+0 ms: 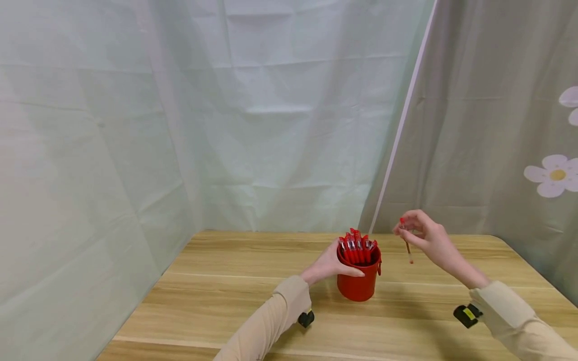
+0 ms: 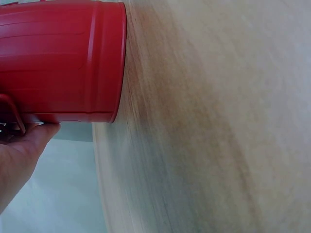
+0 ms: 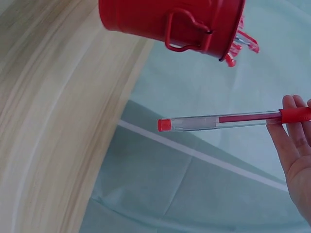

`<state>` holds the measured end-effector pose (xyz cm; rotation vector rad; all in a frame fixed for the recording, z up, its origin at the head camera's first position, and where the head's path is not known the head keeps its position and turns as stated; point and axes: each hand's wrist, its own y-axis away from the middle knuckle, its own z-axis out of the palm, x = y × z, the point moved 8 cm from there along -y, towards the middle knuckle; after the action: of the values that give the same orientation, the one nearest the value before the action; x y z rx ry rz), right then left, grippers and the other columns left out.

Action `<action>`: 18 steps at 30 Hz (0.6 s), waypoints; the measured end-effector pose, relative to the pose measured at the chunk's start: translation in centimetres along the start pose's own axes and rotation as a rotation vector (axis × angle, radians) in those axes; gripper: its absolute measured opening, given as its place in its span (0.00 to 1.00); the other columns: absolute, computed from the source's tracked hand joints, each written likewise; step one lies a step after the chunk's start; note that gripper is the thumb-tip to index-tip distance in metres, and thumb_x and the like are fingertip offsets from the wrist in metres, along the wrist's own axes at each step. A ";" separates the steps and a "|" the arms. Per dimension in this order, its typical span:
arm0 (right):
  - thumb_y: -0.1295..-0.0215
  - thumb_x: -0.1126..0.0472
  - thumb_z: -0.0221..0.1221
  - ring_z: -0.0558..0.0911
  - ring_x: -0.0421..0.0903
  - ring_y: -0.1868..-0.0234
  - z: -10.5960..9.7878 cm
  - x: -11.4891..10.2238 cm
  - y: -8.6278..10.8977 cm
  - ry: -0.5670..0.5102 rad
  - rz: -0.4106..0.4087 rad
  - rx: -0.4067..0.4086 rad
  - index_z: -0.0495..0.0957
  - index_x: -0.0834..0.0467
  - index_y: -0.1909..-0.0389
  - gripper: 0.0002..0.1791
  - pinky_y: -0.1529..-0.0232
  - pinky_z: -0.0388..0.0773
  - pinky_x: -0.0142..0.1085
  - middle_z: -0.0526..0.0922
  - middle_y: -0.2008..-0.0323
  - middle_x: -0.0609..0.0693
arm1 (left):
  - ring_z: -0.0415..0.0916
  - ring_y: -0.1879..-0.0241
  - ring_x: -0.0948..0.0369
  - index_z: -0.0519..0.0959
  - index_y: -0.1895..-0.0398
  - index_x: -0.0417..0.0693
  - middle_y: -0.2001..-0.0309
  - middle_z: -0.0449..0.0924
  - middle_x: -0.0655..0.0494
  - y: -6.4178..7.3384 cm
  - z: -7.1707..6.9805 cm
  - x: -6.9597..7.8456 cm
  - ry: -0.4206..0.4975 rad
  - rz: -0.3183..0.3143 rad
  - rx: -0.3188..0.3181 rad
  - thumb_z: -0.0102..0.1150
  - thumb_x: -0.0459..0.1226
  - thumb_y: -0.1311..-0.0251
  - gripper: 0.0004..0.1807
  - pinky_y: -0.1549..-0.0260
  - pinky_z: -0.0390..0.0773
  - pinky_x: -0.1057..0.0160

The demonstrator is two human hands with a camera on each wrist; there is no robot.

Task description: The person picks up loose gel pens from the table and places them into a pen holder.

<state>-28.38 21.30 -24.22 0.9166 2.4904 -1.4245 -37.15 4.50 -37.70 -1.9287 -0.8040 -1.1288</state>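
Note:
A red metal bucket [image 1: 358, 282] stands upright on the table, packed with several red-capped pens [image 1: 356, 246]. My left hand [image 1: 333, 263] holds the bucket around its left side, thumb across the front below the rim; in the left wrist view part of that hand [image 2: 22, 155] shows beside the bucket [image 2: 53, 63]. To the right of the bucket, above the table, my right hand [image 1: 424, 233] pinches a single pen [image 1: 408, 250] near its red capped end. The right wrist view shows this pen [image 3: 218, 122] with a clear barrel and red refill, apart from the bucket.
The wood-grain table [image 1: 217, 291] runs back to pale hanging curtains [image 1: 280, 125], with a grey flowered curtain [image 1: 474, 125] at the right. A small wire handle [image 3: 170, 31] juts from the bucket's side. Black wrist devices [image 1: 467, 316] sit by both cuffs.

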 end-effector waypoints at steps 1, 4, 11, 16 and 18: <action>0.52 0.85 0.56 0.81 0.49 0.68 0.0 0.0 -0.1 -0.005 0.002 0.001 0.66 0.69 0.59 0.19 0.67 0.74 0.25 0.80 0.69 0.60 | 0.70 0.55 0.66 0.63 0.46 0.54 0.53 0.71 0.66 0.0 0.0 0.0 0.003 -0.004 -0.001 0.75 0.37 0.63 0.39 0.55 0.68 0.64; 0.51 0.85 0.56 0.81 0.52 0.68 0.0 0.2 -0.3 -0.011 0.011 0.013 0.66 0.69 0.58 0.19 0.66 0.74 0.24 0.80 0.68 0.60 | 0.70 0.55 0.67 0.63 0.46 0.53 0.54 0.71 0.66 0.1 0.1 0.1 0.018 0.002 -0.005 0.75 0.36 0.63 0.39 0.55 0.68 0.65; 0.48 0.82 0.56 0.81 0.46 0.66 0.1 2.2 -0.8 -0.022 0.028 0.019 0.66 0.66 0.55 0.20 0.66 0.74 0.25 0.81 0.66 0.56 | 0.71 0.56 0.66 0.64 0.47 0.46 0.55 0.73 0.62 0.8 0.0 2.3 0.041 0.066 -0.006 0.74 0.31 0.64 0.38 0.55 0.69 0.65; 0.47 0.81 0.56 0.81 0.45 0.65 0.1 1.8 -1.2 -0.068 0.019 0.030 0.66 0.66 0.55 0.19 0.65 0.74 0.27 0.80 0.65 0.56 | 0.71 0.55 0.67 0.64 0.46 0.52 0.54 0.72 0.65 0.3 0.0 1.0 0.007 0.040 -0.006 0.75 0.35 0.64 0.39 0.55 0.68 0.65; 0.47 0.82 0.55 0.80 0.44 0.65 0.0 1.3 -1.5 -0.087 0.014 0.036 0.65 0.67 0.55 0.19 0.64 0.74 0.27 0.80 0.65 0.56 | 0.70 0.55 0.67 0.64 0.45 0.54 0.54 0.72 0.66 0.1 0.0 0.4 -0.006 0.028 -0.004 0.75 0.36 0.64 0.40 0.54 0.68 0.65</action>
<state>-30.30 21.34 -23.67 0.8567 2.3988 -1.4760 -36.96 4.52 -37.40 -1.9416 -0.7755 -1.1092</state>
